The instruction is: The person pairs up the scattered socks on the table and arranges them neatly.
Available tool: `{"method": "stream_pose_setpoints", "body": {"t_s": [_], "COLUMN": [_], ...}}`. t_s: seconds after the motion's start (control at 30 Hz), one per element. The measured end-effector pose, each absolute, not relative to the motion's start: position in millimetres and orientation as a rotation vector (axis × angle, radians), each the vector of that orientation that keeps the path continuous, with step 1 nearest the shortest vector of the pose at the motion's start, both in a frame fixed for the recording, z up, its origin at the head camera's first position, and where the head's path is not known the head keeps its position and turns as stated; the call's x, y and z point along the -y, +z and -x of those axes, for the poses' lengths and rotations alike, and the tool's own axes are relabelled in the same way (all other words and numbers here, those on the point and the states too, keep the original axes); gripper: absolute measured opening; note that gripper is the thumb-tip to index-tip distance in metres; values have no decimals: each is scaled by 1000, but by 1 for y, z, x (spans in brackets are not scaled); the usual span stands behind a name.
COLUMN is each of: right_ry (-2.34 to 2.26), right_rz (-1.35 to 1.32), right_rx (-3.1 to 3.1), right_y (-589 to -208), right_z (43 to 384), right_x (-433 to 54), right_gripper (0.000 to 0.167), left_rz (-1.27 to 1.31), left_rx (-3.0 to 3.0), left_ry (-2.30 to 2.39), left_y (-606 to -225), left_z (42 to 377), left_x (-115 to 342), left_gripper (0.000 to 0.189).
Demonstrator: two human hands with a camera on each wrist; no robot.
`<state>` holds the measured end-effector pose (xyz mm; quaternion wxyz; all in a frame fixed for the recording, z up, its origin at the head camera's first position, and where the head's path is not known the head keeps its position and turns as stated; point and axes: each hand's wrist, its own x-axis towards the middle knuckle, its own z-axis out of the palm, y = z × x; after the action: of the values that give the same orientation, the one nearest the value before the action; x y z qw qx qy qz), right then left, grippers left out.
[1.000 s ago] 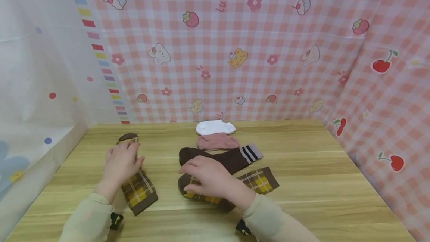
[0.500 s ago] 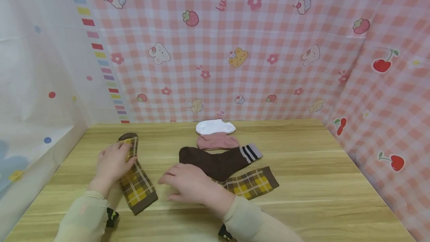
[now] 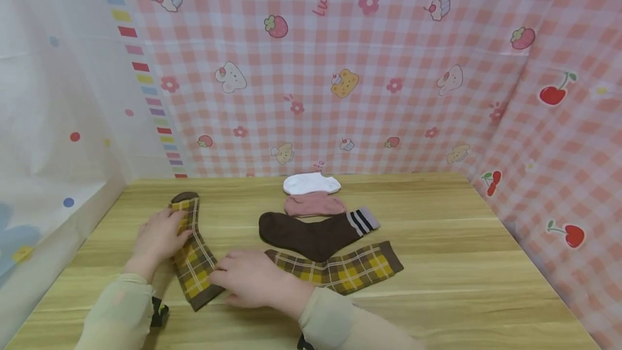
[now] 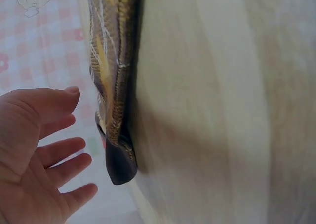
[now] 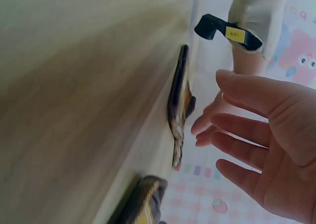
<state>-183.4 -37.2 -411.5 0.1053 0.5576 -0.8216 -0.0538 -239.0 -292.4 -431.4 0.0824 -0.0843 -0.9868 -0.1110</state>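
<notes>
A brown and yellow plaid sock (image 3: 197, 263) lies on the left of the table. My left hand (image 3: 157, 236) hovers over its upper part; in the left wrist view the loosely bent fingers (image 4: 74, 150) stay apart from the sock. Close to the cuff of that same sock is my right hand (image 3: 255, 280), fingers relaxed and holding nothing, as the right wrist view shows of this hand (image 5: 266, 135). To the right lies a matching plaid sock (image 3: 359, 270), its toe end partly behind the right hand.
Above the right plaid sock lie a dark brown sock (image 3: 316, 234) with a striped cuff, a pink ankle sock (image 3: 316, 204) and a white ankle sock (image 3: 311, 183). They lie on a wooden table (image 3: 466, 285), with a checked cloth (image 3: 311, 107) behind it.
My right hand has moved left from over the right plaid sock to the left sock's cuff. My left hand has drifted slightly left and nearer. The socks look unmoved.
</notes>
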Motion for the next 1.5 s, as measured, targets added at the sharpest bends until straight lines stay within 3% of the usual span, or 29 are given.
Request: {"method": "stream_pose_setpoints", "body": {"t_s": [0.7,1.5], "right_ry": [-279,-346], "right_rz": [-1672,-1585], "right_rx": [2501,2570], "right_y": [-435,-434], "right_z": [178,176], "right_x": [65,73], "right_gripper": [29,19], "left_rz": [397,495], "left_rx": [2976,2998], "left_ry": [-316,-380], "left_y": [-439,-434], "left_z": [239,232], "left_x": [294,284], "left_gripper": [36,32]}}
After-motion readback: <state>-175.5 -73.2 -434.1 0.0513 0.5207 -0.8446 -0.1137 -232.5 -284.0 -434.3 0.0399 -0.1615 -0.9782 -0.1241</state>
